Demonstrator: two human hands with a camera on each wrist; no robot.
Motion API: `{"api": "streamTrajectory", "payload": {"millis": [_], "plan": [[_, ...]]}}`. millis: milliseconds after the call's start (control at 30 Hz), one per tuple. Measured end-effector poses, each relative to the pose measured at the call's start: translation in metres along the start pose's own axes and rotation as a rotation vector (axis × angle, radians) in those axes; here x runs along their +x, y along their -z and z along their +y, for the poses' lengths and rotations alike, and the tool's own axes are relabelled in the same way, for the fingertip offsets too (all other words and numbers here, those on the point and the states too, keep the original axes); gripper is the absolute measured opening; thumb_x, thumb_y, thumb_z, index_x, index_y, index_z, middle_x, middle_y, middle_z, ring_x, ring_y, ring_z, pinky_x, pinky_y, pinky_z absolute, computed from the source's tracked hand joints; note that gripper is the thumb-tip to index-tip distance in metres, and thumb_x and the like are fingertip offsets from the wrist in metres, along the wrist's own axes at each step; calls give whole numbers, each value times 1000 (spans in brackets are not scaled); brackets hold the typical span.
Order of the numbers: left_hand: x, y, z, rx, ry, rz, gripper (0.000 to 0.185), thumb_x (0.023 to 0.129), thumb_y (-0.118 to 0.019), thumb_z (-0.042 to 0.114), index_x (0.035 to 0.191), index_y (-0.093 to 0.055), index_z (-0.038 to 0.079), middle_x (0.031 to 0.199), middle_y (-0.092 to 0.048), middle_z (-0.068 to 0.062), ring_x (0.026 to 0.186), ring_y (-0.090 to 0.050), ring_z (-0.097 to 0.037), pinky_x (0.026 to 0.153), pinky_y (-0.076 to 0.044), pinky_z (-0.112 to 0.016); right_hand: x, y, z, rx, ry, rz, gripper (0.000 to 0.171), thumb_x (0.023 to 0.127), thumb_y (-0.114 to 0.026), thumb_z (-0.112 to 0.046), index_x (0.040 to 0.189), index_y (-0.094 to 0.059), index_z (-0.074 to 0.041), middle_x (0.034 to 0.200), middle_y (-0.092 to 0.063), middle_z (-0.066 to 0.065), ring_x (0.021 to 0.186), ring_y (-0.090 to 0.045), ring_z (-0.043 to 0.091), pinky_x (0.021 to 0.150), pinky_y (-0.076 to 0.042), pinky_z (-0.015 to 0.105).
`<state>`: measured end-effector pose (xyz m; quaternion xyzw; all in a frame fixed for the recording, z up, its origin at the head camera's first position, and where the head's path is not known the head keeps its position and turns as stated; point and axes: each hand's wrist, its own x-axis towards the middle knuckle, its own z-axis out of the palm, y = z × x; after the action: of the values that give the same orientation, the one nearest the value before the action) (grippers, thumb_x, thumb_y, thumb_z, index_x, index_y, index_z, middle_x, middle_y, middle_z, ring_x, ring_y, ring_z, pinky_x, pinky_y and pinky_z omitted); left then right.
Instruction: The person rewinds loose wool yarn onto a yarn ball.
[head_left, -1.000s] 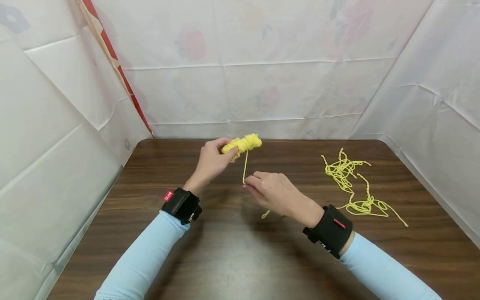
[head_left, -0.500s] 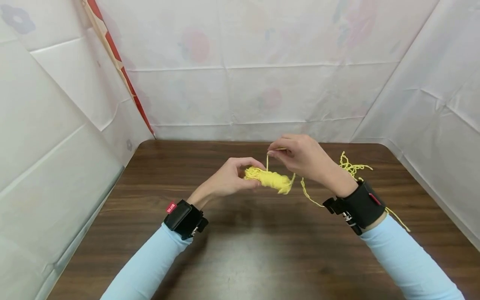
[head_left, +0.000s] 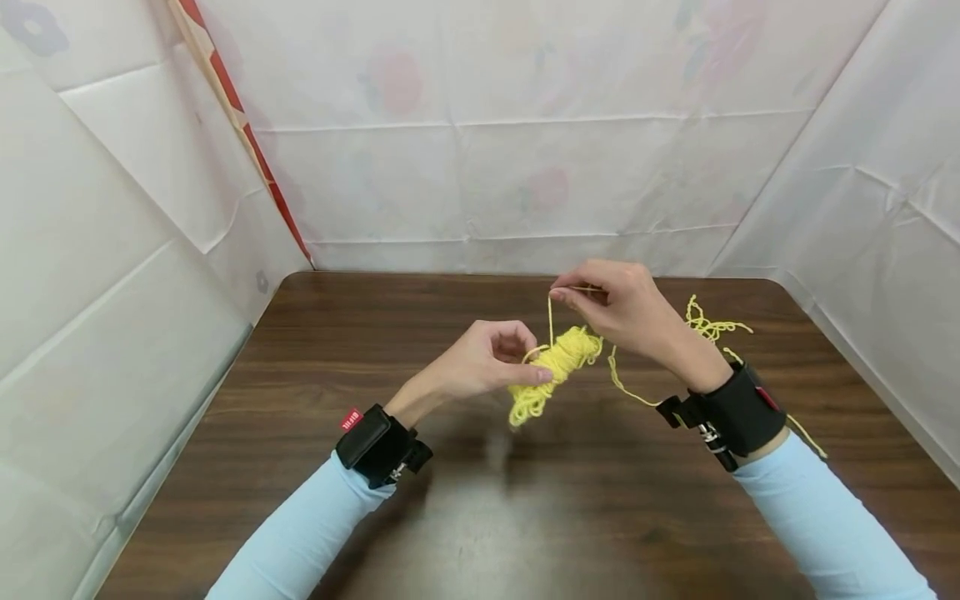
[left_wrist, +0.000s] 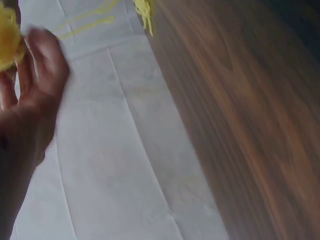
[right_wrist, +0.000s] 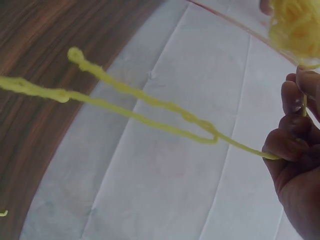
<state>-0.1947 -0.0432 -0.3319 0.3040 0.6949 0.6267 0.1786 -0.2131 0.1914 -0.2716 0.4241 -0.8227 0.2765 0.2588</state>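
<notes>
In the head view my left hand (head_left: 491,358) holds a small bundle of yellow yarn (head_left: 566,354) between thumb and fingers, above the table. Loose loops droop from the bundle's lower end. My right hand (head_left: 626,308) is just above and to the right, its thumb and fingertips pinching a strand that runs straight up from the bundle. In the right wrist view the yarn strand (right_wrist: 240,146) passes through the curled fingers and trails away to the left, partly doubled. The left wrist view shows only a blurred edge of the bundle (left_wrist: 7,42) at the fingertips.
A loose tangle of yellow yarn (head_left: 712,325) lies on the dark wooden table (head_left: 480,533) at the right, partly hidden behind the right forearm. White patterned sheets (head_left: 465,167) enclose the table at the back and both sides.
The right hand has risen and moved right from below the bundle, drawing the strand upward. The left hand has moved right and lower, turning the bundle so its near end now points down.
</notes>
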Motion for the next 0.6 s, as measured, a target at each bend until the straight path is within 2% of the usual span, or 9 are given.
{"api": "streamTrajectory", "payload": {"millis": [67,167,300,433,500,600], "plan": [[-1,-5,1,-4,-5,-2,24,87,-77,3,93,-55,7,82,-71,0,73,-65,-8,62,-54,-22,0,1,-1,2,9,5,5,92,-75,-6,96,-77,-8,81,-72,1,60,-47,3,58,-36,12],[-4,-12,3,-63,-9,24,32,87,-75,-3,99,-47,8,93,-72,-2,77,-68,-10,65,-55,-23,1,3,-1,8,-1,20,5,90,-76,-4,95,-77,-7,82,-73,2,62,-52,2,58,-39,10],[-8,-18,7,-139,-18,51,45,87,-72,-6,121,-47,10,109,-70,-9,84,-73,-16,70,-60,-27,-3,5,3,-16,-30,77,8,86,-78,2,91,-76,-3,78,-72,5,60,-50,2,57,-37,10],[-10,-23,10,-168,-46,53,58,89,-69,-6,139,-46,10,111,-67,-10,89,-74,-17,75,-62,-30,-10,6,7,-54,-63,113,8,86,-78,2,92,-76,-2,75,-69,4,56,-42,3,54,-32,12],[-12,-25,12,-211,-67,82,55,90,-67,-8,139,-47,5,111,-65,-7,93,-74,-15,77,-63,-30,-15,5,8,-71,-92,114,6,88,-77,0,94,-76,-3,75,-69,4,56,-43,3,53,-32,12],[-13,-25,13,-329,-83,183,47,91,-62,-11,134,-48,0,111,-63,-5,95,-73,-14,78,-63,-29,-25,-1,8,-90,-126,98,7,89,-75,1,95,-76,-2,76,-71,5,56,-45,3,52,-35,11]]}}
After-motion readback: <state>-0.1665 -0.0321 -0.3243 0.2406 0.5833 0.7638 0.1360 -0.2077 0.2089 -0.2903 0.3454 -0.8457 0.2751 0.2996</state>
